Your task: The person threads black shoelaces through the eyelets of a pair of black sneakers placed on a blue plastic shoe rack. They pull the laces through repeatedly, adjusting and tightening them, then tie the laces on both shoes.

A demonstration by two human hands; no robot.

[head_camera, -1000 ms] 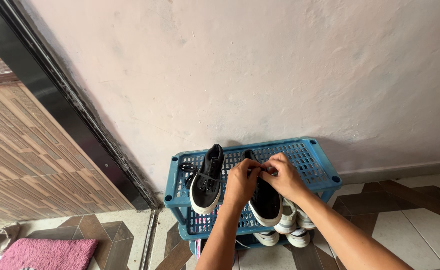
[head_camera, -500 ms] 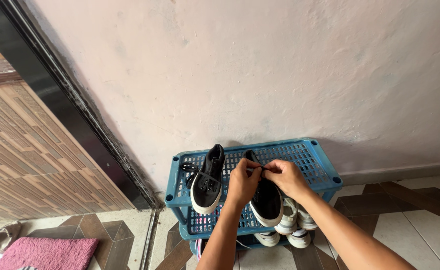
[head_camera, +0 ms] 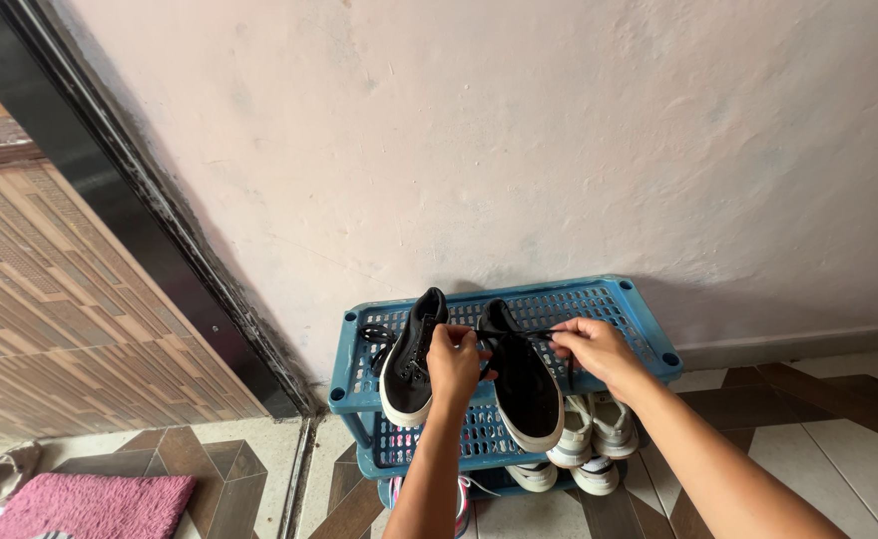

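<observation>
Black sneaker (head_camera: 411, 364) sits just left of the left hand (head_camera: 454, 364), on the blue rack (head_camera: 649, 344) top shelf. Left fingers pinched on one end of the black lace (head_camera: 514, 332), right hand (head_camera: 599, 351) pinched on the other; lace stretched between them. Second black sneaker (head_camera: 524, 384) lies under the lace, between both hands. White sneakers (head_camera: 589, 429) below the right fingers.

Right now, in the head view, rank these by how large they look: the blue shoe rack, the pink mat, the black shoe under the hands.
1. blue shoe rack, widest by far.
2. pink mat, though the frame edge cuts it off.
3. black shoe, smallest. The rack is farther than the mat, so true sizes stay unsure.
</observation>
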